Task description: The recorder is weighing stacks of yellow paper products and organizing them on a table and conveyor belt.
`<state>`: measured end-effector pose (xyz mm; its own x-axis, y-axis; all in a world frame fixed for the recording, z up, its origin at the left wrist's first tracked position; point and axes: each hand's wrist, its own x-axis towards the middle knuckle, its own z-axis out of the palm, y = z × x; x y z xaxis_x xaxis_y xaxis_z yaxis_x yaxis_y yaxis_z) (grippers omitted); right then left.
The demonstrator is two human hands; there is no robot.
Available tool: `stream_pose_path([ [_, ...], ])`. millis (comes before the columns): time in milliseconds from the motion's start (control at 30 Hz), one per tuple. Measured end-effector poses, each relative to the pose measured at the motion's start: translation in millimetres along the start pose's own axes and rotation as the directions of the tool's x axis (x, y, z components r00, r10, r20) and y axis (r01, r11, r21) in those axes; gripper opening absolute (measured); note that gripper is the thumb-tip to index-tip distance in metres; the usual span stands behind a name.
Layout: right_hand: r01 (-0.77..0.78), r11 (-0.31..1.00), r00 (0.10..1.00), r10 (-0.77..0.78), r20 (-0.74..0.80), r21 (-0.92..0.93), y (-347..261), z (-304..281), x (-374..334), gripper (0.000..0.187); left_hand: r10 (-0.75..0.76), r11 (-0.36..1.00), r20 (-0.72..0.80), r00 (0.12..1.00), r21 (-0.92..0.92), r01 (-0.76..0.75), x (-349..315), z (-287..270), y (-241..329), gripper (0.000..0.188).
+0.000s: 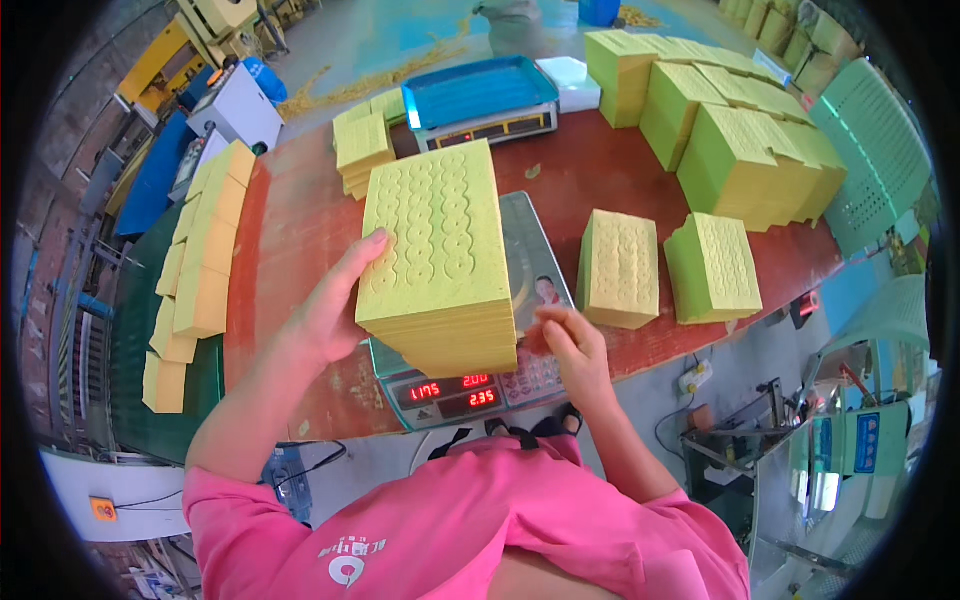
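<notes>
Can't see most fingers of the left hand (338, 305), nor much of the scale (535, 250), behind the stack (435, 240), nor tell touch from gap between stack and right hand (577, 350), nor see the blue container (600, 11) past the upper edge.

Toward the back, a scale (500, 130) topped with a blue tray (480, 92), with a white block (571, 86) just beside it. Farther off, on the floor (355, 32), strewn yellow scraps (385, 72), a grey sack (511, 27) and a blue bucket (599, 12). At left, a grey-white control box (242, 108) near a yellow machine frame (160, 78); lower down, an orange socket (103, 510) on a white panel (70, 482). At right, a green perforated panel (868, 165); below, near the dark machine parts, a white power strip (695, 377)
</notes>
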<state>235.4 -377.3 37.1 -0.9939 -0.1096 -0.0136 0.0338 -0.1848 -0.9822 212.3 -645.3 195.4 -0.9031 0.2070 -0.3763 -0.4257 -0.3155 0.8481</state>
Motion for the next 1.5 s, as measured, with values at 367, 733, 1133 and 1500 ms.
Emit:
stream_pose_path([
  [367,-0.399,0.797,0.904,0.426,0.047,0.453,22,-43,-26,0.031,-0.173,0.982,0.175,0.969,0.102,0.156,36,51,-19,0.065],
  [733,0.021,0.968,0.995,0.004,0.101,-0.249,-120,-165,127,0.038,0.239,0.958,0.115,0.964,-0.188,-0.215,134,131,17,0.056],
  [1133,-0.477,0.868,0.869,0.489,-0.074,0.137,-27,-233,329,0.051,0.034,0.988,0.129,0.991,-0.155,-0.014,353,158,-19,0.061],
  [1500,-0.592,0.788,0.753,0.463,-0.467,-0.172,-5,-285,354,0.060,-0.067,0.996,0.111,0.992,0.066,0.060,449,196,-46,0.074],
])
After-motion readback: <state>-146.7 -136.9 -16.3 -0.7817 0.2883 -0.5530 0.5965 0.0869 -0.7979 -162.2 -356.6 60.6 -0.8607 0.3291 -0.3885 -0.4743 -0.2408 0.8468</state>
